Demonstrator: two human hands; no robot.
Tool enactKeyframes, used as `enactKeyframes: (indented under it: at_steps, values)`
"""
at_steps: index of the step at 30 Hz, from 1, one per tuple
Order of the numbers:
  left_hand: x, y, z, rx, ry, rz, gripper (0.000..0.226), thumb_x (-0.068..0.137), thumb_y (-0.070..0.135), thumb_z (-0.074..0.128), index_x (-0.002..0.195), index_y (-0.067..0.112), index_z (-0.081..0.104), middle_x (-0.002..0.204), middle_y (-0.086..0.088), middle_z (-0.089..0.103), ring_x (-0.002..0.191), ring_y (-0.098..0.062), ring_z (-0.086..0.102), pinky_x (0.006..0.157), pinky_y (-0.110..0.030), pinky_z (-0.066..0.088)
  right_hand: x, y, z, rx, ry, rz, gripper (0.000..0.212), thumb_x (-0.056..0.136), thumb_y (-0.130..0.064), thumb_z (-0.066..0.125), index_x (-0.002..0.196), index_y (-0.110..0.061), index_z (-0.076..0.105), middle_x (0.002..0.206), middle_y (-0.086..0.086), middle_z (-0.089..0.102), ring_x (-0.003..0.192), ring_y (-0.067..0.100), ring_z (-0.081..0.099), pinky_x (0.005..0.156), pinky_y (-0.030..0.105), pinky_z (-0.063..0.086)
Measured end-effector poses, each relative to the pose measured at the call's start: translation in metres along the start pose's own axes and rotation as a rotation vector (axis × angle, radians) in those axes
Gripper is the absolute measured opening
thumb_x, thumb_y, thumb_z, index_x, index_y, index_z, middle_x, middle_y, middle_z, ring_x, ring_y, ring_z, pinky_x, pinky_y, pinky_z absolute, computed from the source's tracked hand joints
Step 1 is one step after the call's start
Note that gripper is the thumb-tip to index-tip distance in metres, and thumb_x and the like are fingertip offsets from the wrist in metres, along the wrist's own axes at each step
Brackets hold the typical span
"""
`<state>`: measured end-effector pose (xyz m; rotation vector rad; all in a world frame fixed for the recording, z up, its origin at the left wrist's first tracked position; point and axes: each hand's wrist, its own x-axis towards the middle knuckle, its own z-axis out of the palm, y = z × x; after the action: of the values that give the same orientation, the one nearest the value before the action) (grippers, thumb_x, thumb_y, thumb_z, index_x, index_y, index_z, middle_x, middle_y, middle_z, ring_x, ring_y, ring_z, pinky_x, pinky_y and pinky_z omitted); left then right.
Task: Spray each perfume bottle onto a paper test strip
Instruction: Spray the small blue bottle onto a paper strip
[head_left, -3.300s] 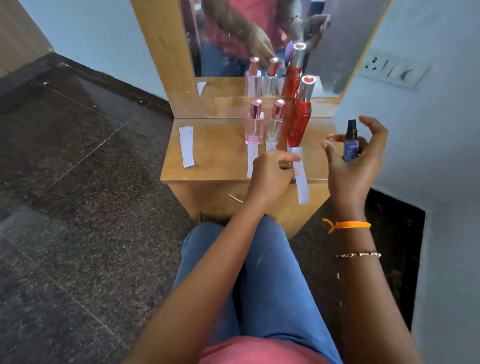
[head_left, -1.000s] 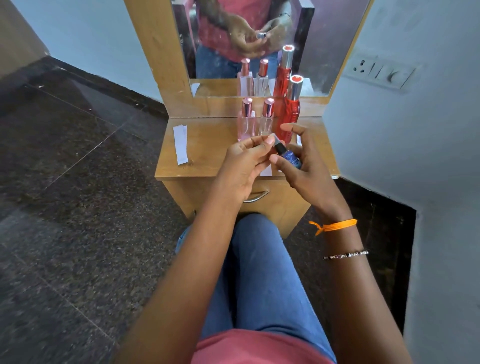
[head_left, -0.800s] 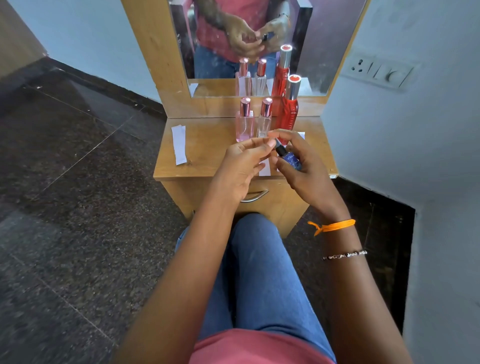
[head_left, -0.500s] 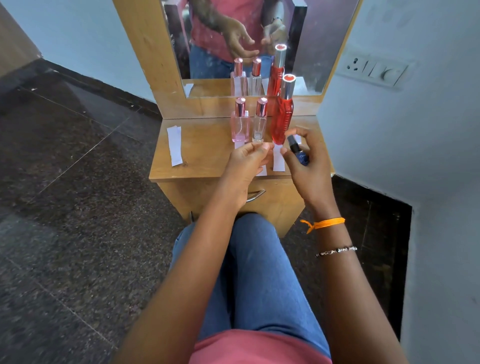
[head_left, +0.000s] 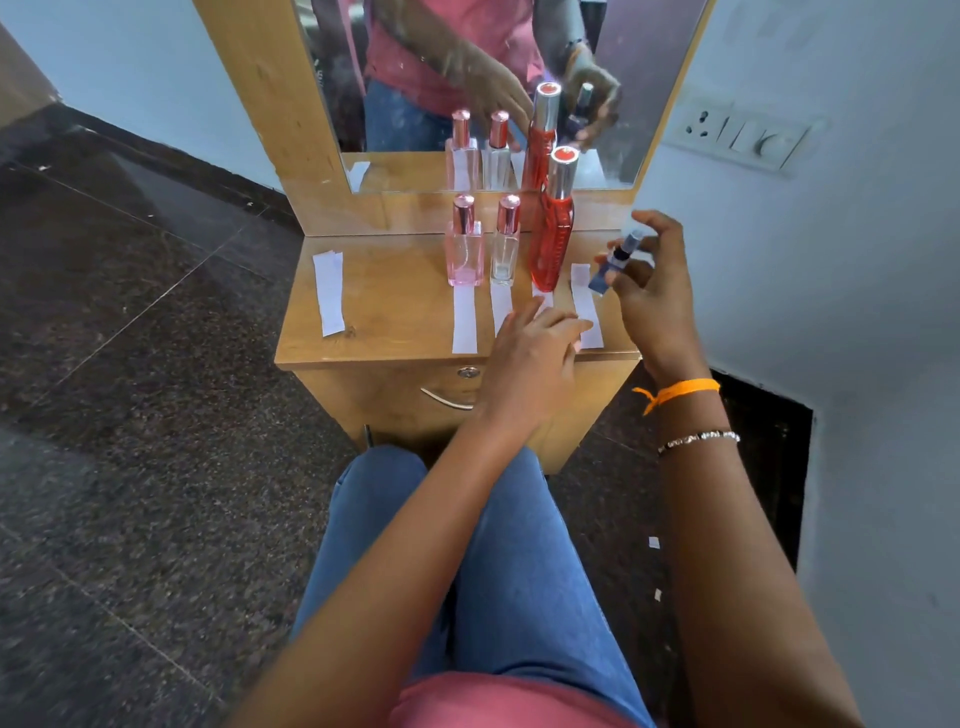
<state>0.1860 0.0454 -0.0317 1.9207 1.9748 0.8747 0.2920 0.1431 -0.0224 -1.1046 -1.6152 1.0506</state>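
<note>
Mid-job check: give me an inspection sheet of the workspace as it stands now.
Surface: wooden table with a drawer, mirror behind.
Job's things: pink bottle, clear bottle and tall red bottle stand in a row, each at the head of a paper strip; fourth strip at right; spare strip at left.
Clutter: paper scraps on the floor.
Hands: left hand flat over the strips; right hand holds a small blue bottle.
Cables: nothing seen.
Surroundings: wall switch panel, dark stone floor.

Wooden table (head_left: 395, 291) (glossy), paper strips (head_left: 464, 322)
</note>
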Motion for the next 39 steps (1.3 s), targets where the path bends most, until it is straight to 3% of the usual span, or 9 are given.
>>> enactKeyframes:
  at_steps: [3,5,13,21,27,34,39]
  values:
    - [0.001,-0.003,0.006,0.032,-0.046,0.016,0.035,0.095,0.011,0.045,0.127,0.016,0.056,0.136,0.0,0.054,0.14,-0.025,0.025,0.115,-0.04,0.02,0.019,0.002,0.004,-0.035,-0.033,-0.046,0.047,0.089,0.012,0.046,0.128,-0.012,0.037,0.097,-0.007,0.052,0.101,0.02,0.067,0.08,0.019,0.055]
    - [0.002,-0.003,0.009,0.013,-0.053,0.008,0.034,0.095,0.013,0.045,0.126,0.016,0.057,0.137,0.001,0.053,0.142,-0.024,0.022,0.117,-0.04,0.017,0.027,0.004,0.005,-0.067,-0.061,-0.072,0.047,0.088,0.012,0.046,0.128,-0.011,0.037,0.1,0.0,0.056,0.099,0.021,0.066,0.074,0.014,0.054]
    - [0.001,-0.007,0.012,-0.033,-0.071,-0.055,0.031,0.095,0.019,0.048,0.125,0.017,0.058,0.14,0.002,0.051,0.144,-0.02,0.018,0.118,-0.037,0.005,0.034,0.017,0.014,-0.123,-0.094,-0.057,0.051,0.087,0.012,0.043,0.128,-0.017,0.038,0.107,0.002,0.058,0.102,0.019,0.063,0.078,0.018,0.055]
    - [0.001,-0.009,0.014,-0.051,-0.073,-0.063,0.032,0.094,0.017,0.051,0.125,0.018,0.057,0.139,0.002,0.052,0.144,-0.02,0.02,0.117,-0.037,0.005,0.032,0.023,0.016,-0.081,-0.06,-0.068,0.049,0.088,0.01,0.045,0.127,-0.019,0.039,0.104,-0.007,0.057,0.101,0.018,0.065,0.082,0.023,0.057]
    - [0.001,-0.01,0.014,-0.055,-0.081,-0.06,0.032,0.095,0.016,0.049,0.126,0.018,0.057,0.139,0.002,0.052,0.144,-0.02,0.02,0.118,-0.037,0.007,0.032,0.025,0.017,-0.088,-0.082,-0.064,0.05,0.088,0.01,0.046,0.128,-0.018,0.038,0.109,-0.001,0.057,0.103,0.021,0.064,0.087,0.03,0.057]
    - [-0.001,-0.013,0.01,-0.086,-0.053,-0.034,0.032,0.096,0.011,0.045,0.125,0.015,0.057,0.134,-0.002,0.055,0.142,-0.02,0.024,0.117,-0.035,0.014,0.033,0.023,0.017,-0.128,-0.083,-0.071,0.05,0.09,0.01,0.045,0.129,-0.02,0.037,0.112,-0.001,0.056,0.105,0.021,0.063,0.088,0.029,0.057]
    - [-0.001,-0.015,0.008,-0.077,-0.058,-0.029,0.032,0.094,0.01,0.047,0.123,0.015,0.058,0.133,-0.002,0.056,0.141,-0.021,0.025,0.118,-0.041,0.02,0.033,0.027,0.016,-0.119,-0.089,-0.074,0.051,0.089,0.009,0.044,0.129,-0.022,0.037,0.112,-0.003,0.057,0.104,0.017,0.063,0.084,0.021,0.056]
